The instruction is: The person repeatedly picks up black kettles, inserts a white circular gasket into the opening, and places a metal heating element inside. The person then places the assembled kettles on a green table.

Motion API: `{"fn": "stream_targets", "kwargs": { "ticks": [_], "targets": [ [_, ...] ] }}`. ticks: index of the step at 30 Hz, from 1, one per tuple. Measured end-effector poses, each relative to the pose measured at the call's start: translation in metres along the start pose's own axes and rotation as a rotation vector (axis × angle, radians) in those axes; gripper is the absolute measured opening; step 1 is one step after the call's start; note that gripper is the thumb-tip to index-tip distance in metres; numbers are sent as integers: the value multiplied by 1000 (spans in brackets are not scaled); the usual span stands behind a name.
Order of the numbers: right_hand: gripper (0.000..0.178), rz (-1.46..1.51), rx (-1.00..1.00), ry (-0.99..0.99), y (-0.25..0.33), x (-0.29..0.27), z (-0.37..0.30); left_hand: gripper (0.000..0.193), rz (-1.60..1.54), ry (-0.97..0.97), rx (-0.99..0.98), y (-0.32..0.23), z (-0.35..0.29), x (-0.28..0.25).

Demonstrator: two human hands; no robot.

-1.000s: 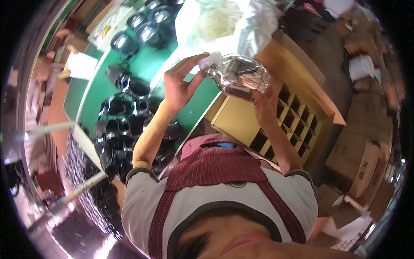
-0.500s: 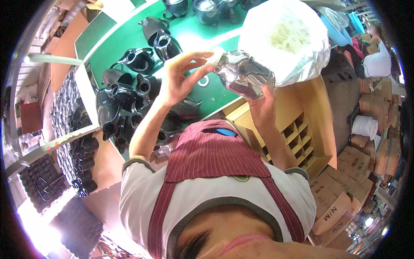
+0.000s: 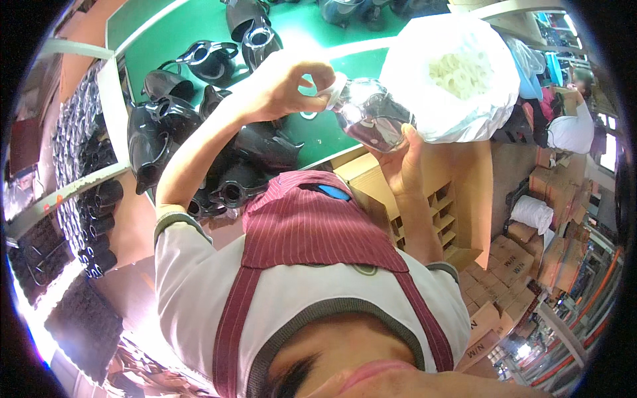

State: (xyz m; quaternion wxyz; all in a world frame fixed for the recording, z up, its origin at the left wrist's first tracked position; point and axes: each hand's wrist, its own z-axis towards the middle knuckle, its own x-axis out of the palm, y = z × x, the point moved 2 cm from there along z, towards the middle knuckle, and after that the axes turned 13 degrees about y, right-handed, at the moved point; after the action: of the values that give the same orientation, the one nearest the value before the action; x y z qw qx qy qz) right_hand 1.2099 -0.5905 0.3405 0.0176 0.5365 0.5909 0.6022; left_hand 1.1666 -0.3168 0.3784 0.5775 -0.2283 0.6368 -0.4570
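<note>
A clear glass carafe (image 3: 375,114) lies tilted on its side between my hands, over the green tabletop. My right hand (image 3: 403,162) grips its rounded base, thumb along the glass. At the carafe's mouth sits a pale plastic ring (image 3: 336,91). My left hand (image 3: 295,86) is closed on this ring, with thumb and curled forefinger pressed to it. Whether the ring is fully seated cannot be made out. Another pale ring (image 3: 308,115) lies on the table just below my left fingers.
Black glossy jugs (image 3: 211,61) crowd the left of the green table (image 3: 312,33). A white bag (image 3: 411,73) full of pale rings stands to the right. Below it is an open cardboard box (image 3: 474,205) with dividers. Stacked cartons (image 3: 507,262) and a seated person (image 3: 572,126) are further right.
My left wrist has turned and its elbow swung outward, with the fingers curling tighter round the ring. The carafe stays in my right hand. The whole view has shifted slightly.
</note>
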Motion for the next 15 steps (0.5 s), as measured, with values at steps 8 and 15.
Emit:
{"fn": "stream_targets", "kwargs": {
  "ticks": [8, 15],
  "targets": [
    [56, -47, 88, 192, 7, -54, 0, 43, 60, 74, -53, -11, 0, 27],
    [52, 337, 204, 344, -10, -57, -3, 52, -620, 83, -136, 15, 0, 23]
  ]
}}
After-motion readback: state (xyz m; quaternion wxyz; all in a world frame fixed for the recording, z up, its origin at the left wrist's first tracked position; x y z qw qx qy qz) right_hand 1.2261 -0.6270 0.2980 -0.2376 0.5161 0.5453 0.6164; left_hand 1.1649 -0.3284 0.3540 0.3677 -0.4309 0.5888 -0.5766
